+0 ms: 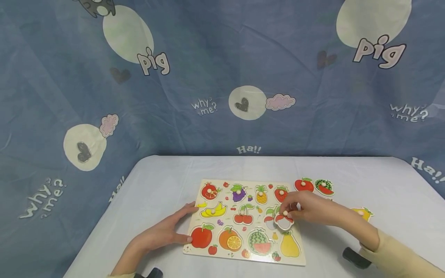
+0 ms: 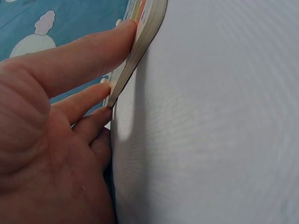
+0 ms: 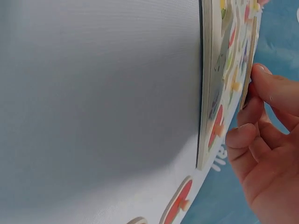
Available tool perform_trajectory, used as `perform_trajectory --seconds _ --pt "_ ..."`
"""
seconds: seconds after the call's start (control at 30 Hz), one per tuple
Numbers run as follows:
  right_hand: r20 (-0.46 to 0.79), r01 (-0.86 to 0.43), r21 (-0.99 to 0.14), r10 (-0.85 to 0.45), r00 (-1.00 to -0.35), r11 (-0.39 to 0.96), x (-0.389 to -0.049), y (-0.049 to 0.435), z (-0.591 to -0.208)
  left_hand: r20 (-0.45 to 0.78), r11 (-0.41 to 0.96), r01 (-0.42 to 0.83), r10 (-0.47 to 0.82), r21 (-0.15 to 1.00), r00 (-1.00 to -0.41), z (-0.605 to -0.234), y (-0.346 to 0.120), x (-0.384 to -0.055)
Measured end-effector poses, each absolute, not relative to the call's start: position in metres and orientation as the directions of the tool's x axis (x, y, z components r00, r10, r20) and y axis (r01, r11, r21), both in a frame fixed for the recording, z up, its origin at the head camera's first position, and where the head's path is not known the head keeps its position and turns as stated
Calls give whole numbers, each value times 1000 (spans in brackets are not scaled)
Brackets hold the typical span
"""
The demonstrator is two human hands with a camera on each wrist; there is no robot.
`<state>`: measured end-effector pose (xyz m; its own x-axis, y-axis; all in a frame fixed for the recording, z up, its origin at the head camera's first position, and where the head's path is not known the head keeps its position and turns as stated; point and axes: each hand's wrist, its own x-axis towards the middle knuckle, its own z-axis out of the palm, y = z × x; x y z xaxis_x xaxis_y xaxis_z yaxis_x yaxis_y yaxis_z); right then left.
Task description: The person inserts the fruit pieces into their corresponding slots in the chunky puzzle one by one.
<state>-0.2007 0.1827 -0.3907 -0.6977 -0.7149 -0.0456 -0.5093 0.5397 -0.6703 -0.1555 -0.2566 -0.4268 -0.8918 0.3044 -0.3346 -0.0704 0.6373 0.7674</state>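
A wooden fruit puzzle board (image 1: 222,222) lies flat on the table. My left hand (image 1: 170,228) rests at its left edge, the thumb near the printed red apple and the other fingers further up. That thumb (image 2: 88,58) presses on the board's rim in the left wrist view. My right hand (image 1: 307,208) pinches a red-and-white lychee puzzle piece (image 1: 284,223) by its knob, tilted over the board's right side. It partly overlaps the matching lychee picture (image 1: 269,219). In the right wrist view, the piece (image 3: 249,63) appears edge-on at the fingertips.
Right of the board lie a red apple piece (image 1: 304,185), a watermelon piece (image 1: 325,187) and a yellow piece (image 1: 363,213) partly behind the right arm. Knobbed pieces such as the bananas (image 1: 213,210) and grapes (image 1: 238,193) sit in the board. A blue printed curtain (image 1: 208,135) hangs behind.
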Motion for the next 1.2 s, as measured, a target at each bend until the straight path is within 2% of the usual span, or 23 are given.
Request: perform_trajectory --seconds 0.47,0.83,1.2 --pt "-59 -514 -683 -741 -669 518 -207 169 -393 -336 639 -72 303 766 -892 -426 -257 -156" --pt "-131 -459 -695 -725 -676 553 -213 160 -401 -348 635 -89 296 767 -890 -427 -256 -156" --pt "-103 -482 -691 -734 -672 538 -215 157 -405 -346 645 -83 293 759 -891 -427 -256 -156"
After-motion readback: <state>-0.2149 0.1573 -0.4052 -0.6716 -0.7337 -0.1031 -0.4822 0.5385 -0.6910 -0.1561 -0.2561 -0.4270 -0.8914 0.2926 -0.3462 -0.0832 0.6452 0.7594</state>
